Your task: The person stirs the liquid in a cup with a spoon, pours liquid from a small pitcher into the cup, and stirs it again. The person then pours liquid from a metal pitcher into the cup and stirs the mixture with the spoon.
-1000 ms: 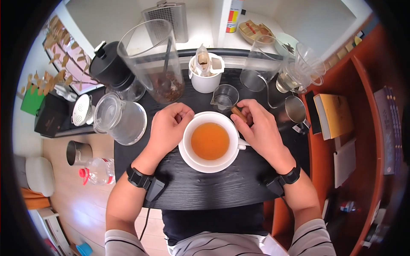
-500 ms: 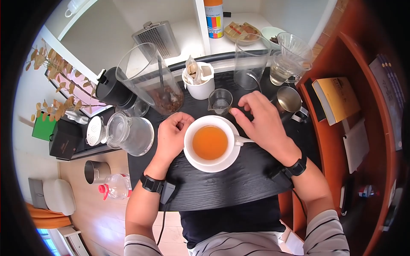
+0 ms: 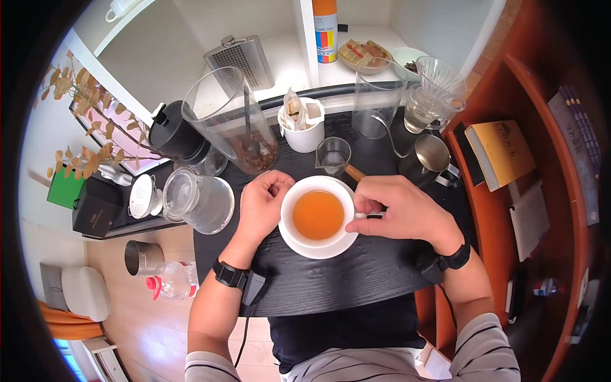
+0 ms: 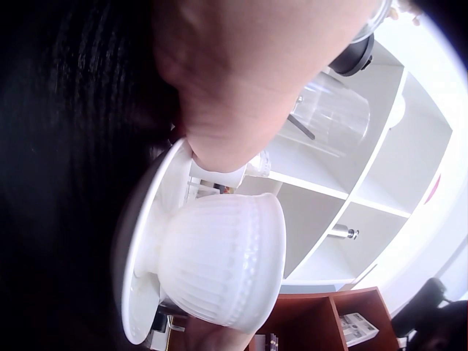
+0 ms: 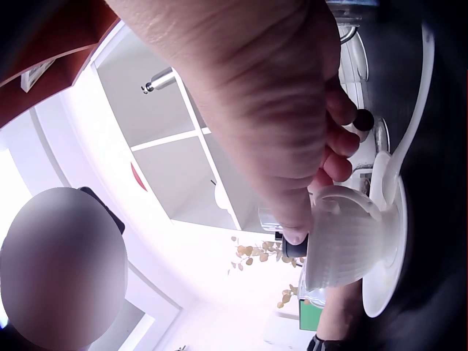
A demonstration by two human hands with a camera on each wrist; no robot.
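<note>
A white teacup of amber liquid stands on a white saucer. My right hand is at the cup's right side, thumb against the rim and fingertips apart from it, around the handle area. In the right wrist view the cup handle shows just below the fingers, and a white spoon lies on the saucer. My left hand rests at the left, fingers loosely curled beside the saucer's edge. Behind the cup is a small glass pitcher with a wooden handle.
A glass server, black grinder and tall glass cylinder stand left. A white mug with a drip bag is behind. A steel pitcher, another glass cylinder and a glass dripper stand right, near an orange-brown shelf.
My right hand has left the small pitcher's wooden handle and come down toward me to the teacup's right side. The left hand stays by the saucer. The head view has shifted.
</note>
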